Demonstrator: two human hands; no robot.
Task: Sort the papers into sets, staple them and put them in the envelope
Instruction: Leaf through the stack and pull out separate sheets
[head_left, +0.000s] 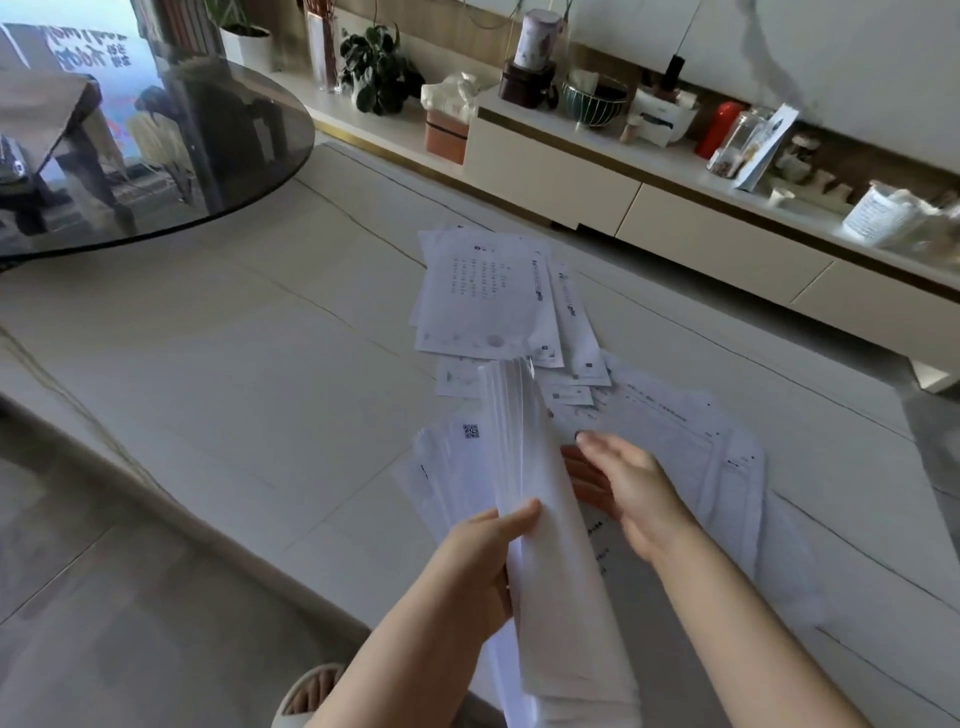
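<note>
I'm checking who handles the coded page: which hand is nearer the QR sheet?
Left. The left hand grips a paper stack just below the QR sheet; the right hand is open across the stack, farther right.

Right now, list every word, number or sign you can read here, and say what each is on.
No text reads clearly.
QR code: a sign only, on a sheet left of the held stack.
Top sheet: printed rows, too small.
Sheets by the right hand: print blurred.
Glass table: mirrored lettering, unreadable.
</note>
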